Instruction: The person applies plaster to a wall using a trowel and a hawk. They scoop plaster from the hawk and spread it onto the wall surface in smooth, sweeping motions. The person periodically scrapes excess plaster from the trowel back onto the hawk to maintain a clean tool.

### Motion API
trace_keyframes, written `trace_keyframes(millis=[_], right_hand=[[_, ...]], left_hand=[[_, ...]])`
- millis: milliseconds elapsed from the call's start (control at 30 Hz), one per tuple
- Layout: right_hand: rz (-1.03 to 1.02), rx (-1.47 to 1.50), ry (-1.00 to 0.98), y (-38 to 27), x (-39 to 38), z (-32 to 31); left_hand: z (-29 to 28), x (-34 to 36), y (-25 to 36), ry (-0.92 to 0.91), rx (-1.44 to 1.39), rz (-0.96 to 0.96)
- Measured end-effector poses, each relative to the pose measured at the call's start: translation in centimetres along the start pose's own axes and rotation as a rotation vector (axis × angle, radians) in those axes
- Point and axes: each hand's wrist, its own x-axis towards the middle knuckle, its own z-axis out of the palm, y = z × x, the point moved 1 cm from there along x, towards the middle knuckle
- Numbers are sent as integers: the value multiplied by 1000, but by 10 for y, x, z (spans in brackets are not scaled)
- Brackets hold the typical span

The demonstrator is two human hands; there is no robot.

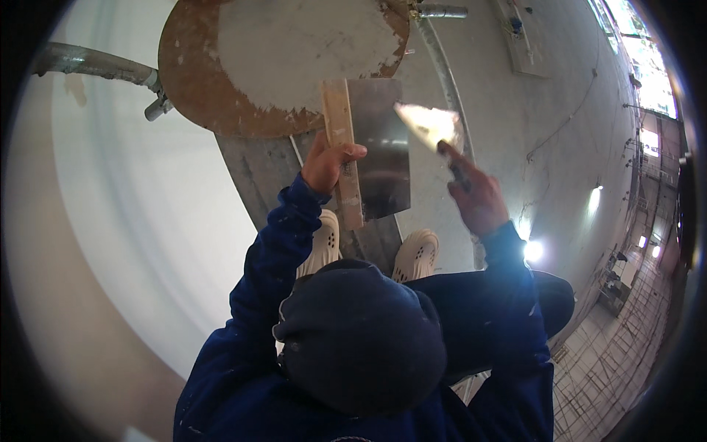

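My left hand (328, 163) is closed round the pale wooden handle of a wide plastering blade (379, 151), its thumb across the wood. The blade's dark metal sheet faces up, smooth and shiny. To its right, my right hand (480, 197) grips the dark handle of a trowel (436, 127). Bright light glares off the trowel's triangular face, so I cannot tell whether anything coats it. The trowel's tip points left, close to the upper right corner of the wide blade but seemingly apart from it.
Beyond the blade lies a round brown board (191, 81) smeared with whitish plaster. Grey planks (247, 166) run under my light clogs (416, 254). Metal scaffold pipes (103, 63) flank the board. A smooth white wall (140, 214) curves along the left; grey floor (560, 96) lies far below right.
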Motion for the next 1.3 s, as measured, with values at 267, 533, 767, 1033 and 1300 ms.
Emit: trace_keyframes(millis=[267,533,767,1033,1300], right_hand=[[-8,25,5,-9,4,5],[44,47,28,-8,9,12],[-14,99,44,-12,4,21],[306,357,86,-4,17,-15],[-2,135,54,-17,-7,14]], left_hand=[[3,1,-15,-190,42,-36],[6,-3,-20,-284,214,-63],[13,-12,-27,-153,97,-146],[15,-7,-33,-127,22,-37],[9,4,-34,-176,78,-6]])
